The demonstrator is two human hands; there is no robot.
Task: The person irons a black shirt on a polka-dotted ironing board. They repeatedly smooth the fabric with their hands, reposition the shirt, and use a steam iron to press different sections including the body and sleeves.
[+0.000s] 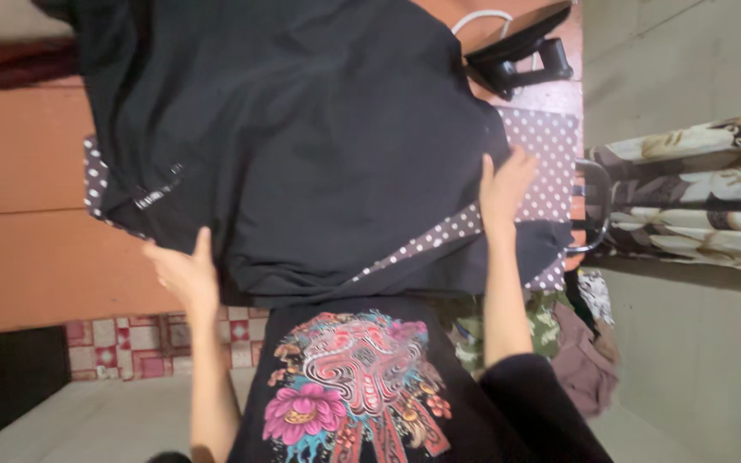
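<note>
A large black garment (302, 129) is spread over a board with a brown, white-dotted cover (542, 146). My left hand (183, 273) is at the garment's near left edge, thumb up and fingers tucked under the cloth. My right hand (503, 184) lies flat with fingers out on the garment's right edge, where the black cloth meets the dotted cover. A dotted strip (426, 240) shows between folds of the black cloth. My own black shirt with a pink and blue print (353, 386) fills the bottom.
A black device (521, 60) with a white cable (482, 17) sits at the board's far right end. A metal loop (595, 214) sticks out at the right. Floral fabric (696, 189) hangs beyond it. A pile of clothes (585, 351) lies below. Orange planks (19, 171) are on the left.
</note>
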